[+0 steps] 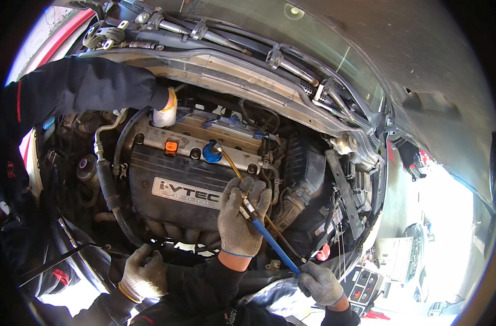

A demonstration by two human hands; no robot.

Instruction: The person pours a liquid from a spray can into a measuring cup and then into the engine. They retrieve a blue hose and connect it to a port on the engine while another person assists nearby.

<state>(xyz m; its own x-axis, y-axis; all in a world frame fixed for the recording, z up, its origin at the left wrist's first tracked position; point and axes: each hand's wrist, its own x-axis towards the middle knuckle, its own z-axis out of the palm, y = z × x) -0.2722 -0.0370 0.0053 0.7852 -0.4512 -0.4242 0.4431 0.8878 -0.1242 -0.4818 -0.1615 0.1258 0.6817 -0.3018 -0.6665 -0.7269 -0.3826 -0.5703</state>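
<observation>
In the head view, my left hand [242, 217], in a grey knit glove, is closed around a metal fitting [248, 206] above the engine cover. A blue hose [276, 244] runs from this fitting down to the right. My right hand [320, 283], also gloved, closes around the lower end of that hose. An amber tube [230, 161] leads up from my left hand to a blue plug-like adapter [212, 152] on top of the engine. Part of the tube is hidden behind my fingers.
A co-worker's gloved hand [165, 112] reaches behind the engine at the back left; another gloved hand [144, 273] rests at the front edge. The black engine cover [166, 212] carries an orange cap [171, 148]. Metal tools [291, 69] lie along the cowl under the raised hood [449, 81].
</observation>
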